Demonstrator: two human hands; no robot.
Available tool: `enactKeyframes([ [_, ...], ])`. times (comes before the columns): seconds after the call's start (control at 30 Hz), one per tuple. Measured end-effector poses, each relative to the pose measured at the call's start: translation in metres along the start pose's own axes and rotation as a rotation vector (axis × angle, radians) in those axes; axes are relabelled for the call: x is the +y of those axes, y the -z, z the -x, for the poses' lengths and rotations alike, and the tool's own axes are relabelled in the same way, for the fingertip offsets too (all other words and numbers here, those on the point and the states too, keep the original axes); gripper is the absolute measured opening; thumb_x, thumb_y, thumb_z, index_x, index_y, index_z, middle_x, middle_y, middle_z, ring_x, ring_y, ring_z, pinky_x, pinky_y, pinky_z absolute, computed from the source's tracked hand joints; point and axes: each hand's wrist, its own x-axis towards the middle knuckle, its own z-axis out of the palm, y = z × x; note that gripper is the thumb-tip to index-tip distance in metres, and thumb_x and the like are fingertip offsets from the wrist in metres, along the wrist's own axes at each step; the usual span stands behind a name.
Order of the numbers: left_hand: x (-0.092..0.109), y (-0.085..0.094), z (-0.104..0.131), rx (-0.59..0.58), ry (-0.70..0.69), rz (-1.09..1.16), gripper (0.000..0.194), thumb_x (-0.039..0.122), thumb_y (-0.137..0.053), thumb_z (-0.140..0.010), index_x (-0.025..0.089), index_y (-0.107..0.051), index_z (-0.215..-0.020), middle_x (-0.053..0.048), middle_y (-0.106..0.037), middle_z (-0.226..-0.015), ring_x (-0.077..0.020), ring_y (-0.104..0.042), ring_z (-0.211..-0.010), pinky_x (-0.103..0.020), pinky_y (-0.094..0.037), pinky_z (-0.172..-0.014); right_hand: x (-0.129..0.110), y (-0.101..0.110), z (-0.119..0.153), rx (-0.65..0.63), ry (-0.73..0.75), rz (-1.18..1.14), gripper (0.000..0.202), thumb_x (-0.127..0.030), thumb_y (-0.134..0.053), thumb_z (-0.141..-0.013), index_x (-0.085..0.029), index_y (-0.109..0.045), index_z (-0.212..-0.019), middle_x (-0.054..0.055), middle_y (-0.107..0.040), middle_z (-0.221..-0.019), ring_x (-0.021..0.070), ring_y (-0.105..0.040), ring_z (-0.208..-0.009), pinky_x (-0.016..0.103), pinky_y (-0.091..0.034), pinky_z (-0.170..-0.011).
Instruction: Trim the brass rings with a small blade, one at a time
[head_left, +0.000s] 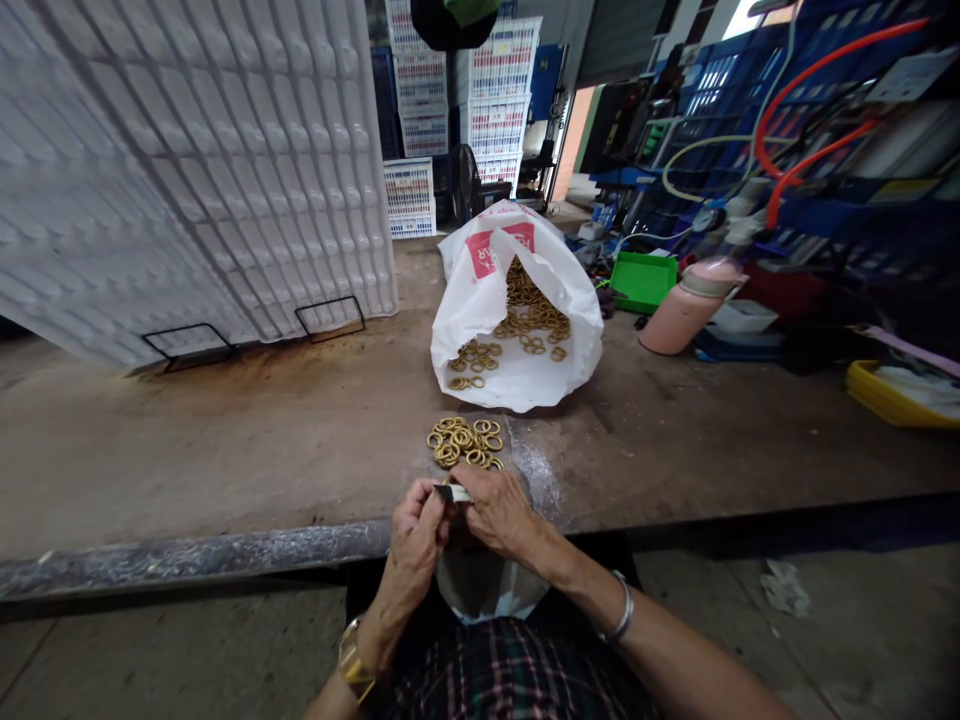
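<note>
Over the table's front edge, my left hand (418,530) and my right hand (501,512) are nearly touching, fingers closed. Between them is a small black and white piece (453,493), pinched by both; a brass-coloured ring seems to be at my right fingertips, mostly hidden. Just beyond my hands lies a small pile of brass-coloured rings (459,438) on the brown table (315,440). Behind that pile, a white plastic bag (525,385) with a red print lies with its mouth towards me. Many more rings (532,305) are inside it.
Tall white ribbed panels (277,150) stand at the left on black wire supports (187,345). At the right are a green tray (643,280), a pink bottle (686,310) and a yellow tray (896,400). White crates (495,110) are stacked behind the table.
</note>
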Motion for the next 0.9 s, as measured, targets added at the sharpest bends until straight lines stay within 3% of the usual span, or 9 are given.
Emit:
enactKeyframes([
  [0.33,-0.003,0.0,-0.001,0.089,-0.065,-0.126,0.04,0.057,-0.054,-0.072,0.018,-0.043,-0.066,0.007,-0.041,-0.053,-0.0047,-0.03,-0.042,-0.017,-0.022,-0.038,-0.001,-0.001,-0.001,-0.093,-0.063,0.116,0.021,-0.012,-0.046,-0.072,-0.019,-0.052,-0.091,0.003,-0.065,-0.079,0.0155,-0.058,-0.07,0.025,-0.025,-0.057],
  [0.53,-0.001,-0.001,0.008,0.069,0.016,-0.07,0.04,0.056,-0.055,-0.073,0.018,-0.043,-0.068,0.007,-0.044,-0.053,-0.0037,-0.032,-0.041,-0.015,-0.025,-0.039,-0.005,0.005,-0.004,-0.102,-0.156,0.165,0.024,-0.011,-0.043,-0.074,-0.019,-0.052,-0.094,0.004,-0.066,-0.079,0.0159,-0.058,-0.067,0.026,-0.024,-0.055],
  [0.73,0.001,-0.005,0.018,-0.067,0.123,0.116,0.036,0.052,-0.054,-0.077,0.016,-0.049,-0.07,0.006,-0.044,-0.051,-0.0035,-0.031,-0.04,-0.016,-0.024,-0.038,0.034,0.021,-0.019,0.1,-0.358,0.194,0.026,-0.01,-0.042,-0.074,-0.018,-0.055,-0.094,0.004,-0.065,-0.079,0.0153,-0.055,-0.067,0.026,-0.025,-0.057],
  [0.9,-0.001,-0.004,0.012,-0.034,0.203,0.345,0.03,0.044,-0.062,-0.074,0.015,-0.052,-0.077,-0.002,-0.06,-0.077,-0.0044,-0.042,-0.049,-0.016,-0.027,-0.041,0.064,0.026,-0.038,0.2,-0.428,0.168,0.017,-0.015,-0.042,-0.08,-0.018,-0.057,-0.089,0.003,-0.063,-0.074,0.0137,-0.054,-0.065,0.024,-0.026,-0.057],
])
